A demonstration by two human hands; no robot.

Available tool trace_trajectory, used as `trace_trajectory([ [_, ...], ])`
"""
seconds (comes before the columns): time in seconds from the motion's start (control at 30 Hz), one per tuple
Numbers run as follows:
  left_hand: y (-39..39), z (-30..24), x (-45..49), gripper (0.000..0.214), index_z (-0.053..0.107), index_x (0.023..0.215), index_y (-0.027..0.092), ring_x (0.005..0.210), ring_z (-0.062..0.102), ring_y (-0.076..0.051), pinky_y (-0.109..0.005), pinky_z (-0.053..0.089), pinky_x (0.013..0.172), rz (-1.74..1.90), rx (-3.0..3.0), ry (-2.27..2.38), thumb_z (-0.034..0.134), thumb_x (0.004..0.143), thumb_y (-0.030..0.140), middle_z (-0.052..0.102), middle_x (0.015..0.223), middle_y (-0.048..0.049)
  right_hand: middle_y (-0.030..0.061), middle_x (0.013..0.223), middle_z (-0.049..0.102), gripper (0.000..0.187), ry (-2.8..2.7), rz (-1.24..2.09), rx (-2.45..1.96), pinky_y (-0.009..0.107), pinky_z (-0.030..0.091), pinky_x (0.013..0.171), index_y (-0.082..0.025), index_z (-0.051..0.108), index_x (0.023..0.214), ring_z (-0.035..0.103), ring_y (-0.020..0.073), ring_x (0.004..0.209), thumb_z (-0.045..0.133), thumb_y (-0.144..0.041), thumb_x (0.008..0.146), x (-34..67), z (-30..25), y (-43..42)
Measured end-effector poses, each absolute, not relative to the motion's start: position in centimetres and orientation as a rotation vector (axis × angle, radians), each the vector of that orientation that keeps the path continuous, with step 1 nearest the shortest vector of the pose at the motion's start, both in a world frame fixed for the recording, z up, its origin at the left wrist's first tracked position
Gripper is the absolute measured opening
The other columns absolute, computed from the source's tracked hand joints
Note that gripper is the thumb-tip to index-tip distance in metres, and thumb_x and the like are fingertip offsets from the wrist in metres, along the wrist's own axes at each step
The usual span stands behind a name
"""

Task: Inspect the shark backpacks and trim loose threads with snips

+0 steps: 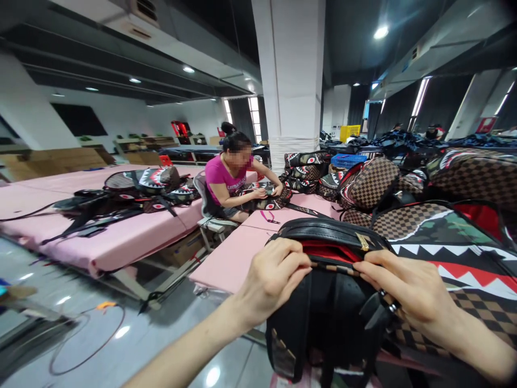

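A black backpack [331,318] with brown checkered trim stands at the table edge in front of me, its red lining showing through an open gap along the top. My left hand [277,272] pinches the left side of that opening between thumb and fingers. On the right side, my right hand [404,285] pinches the checkered edge. Small thread snips [374,310] with dark pointed blades appear tucked under my right hand's curled fingers; their handle is mostly hidden. A gold-coloured metal plate [362,242] sits on the black upper panel close to my right fingers.
Shark-mouth patterned backpacks [456,242] crowd the table on my right. Across the pink table [238,242] a seated co-worker [232,175] handles another bag. More bags [141,188] lie on the left table [97,242]. A white pillar [291,81] stands behind; a cord [86,366] curls on the floor.
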State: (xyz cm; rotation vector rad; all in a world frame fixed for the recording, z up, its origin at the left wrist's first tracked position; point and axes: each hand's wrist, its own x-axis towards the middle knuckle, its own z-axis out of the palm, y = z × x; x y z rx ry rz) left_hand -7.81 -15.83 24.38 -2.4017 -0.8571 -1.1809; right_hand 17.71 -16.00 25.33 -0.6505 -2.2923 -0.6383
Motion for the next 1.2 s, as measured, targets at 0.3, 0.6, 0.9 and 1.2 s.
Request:
trace_trajectory([
  [0.3, -15.7, 26.6, -6.1, 0.009, 0.056, 0.09, 0.016, 0.084, 0.051, -0.022, -0.034, 0.047, 0.07, -0.732, -2.514, -1.157, 0.057, 0.08, 0.016, 0.061, 0.085, -0.0059, 0.0071, 0.101, 0.07, 0.031, -2.438, -0.514, -0.867, 0.019, 0.044, 0.049, -0.018, 0.056, 0.111, 0.067, 0.0125, 0.067, 0.043, -0.009, 0.084, 16.8, 26.7, -15.7],
  [0.6, -14.5, 26.5, -4.4, 0.009, 0.055, 0.085, 0.015, 0.07, 0.06, -0.022, -0.031, 0.046, 0.06, -0.682, -2.623, -1.105, 0.052, 0.08, 0.023, 0.065, 0.077, -0.0078, 0.0016, 0.096, 0.072, 0.03, -2.32, -0.195, -0.762, 0.02, 0.049, 0.065, -0.023, 0.061, 0.11, 0.068, 0.0134, 0.08, 0.052, -0.014, 0.083, 16.9, 25.9, -13.6],
  [0.9, -7.5, 28.3, -5.0, 0.031, 0.064, 0.088, 0.023, 0.074, 0.063, -0.028, -0.034, 0.045, 0.067, -0.564, -2.744, -1.524, 0.048, 0.074, 0.045, 0.069, 0.079, -0.0049, 0.0118, 0.117, 0.064, 0.039, -2.022, -0.675, -1.207, 0.026, 0.05, 0.056, -0.014, 0.059, 0.113, 0.066, 0.015, 0.068, 0.047, -0.003, 0.077, 24.9, 15.6, -19.4],
  [1.2, -5.7, 28.7, -3.9, 0.045, 0.063, 0.105, 0.017, 0.088, 0.061, -0.026, -0.032, 0.046, 0.08, -0.657, -2.916, -1.614, 0.052, 0.072, 0.046, 0.069, 0.097, -0.002, 0.004, 0.084, 0.073, 0.01, -2.216, -1.114, -0.848, 0.025, 0.044, 0.061, -0.017, 0.065, 0.088, 0.065, 0.0126, 0.071, 0.062, -0.013, 0.08, 34.5, 14.1, -17.9],
])
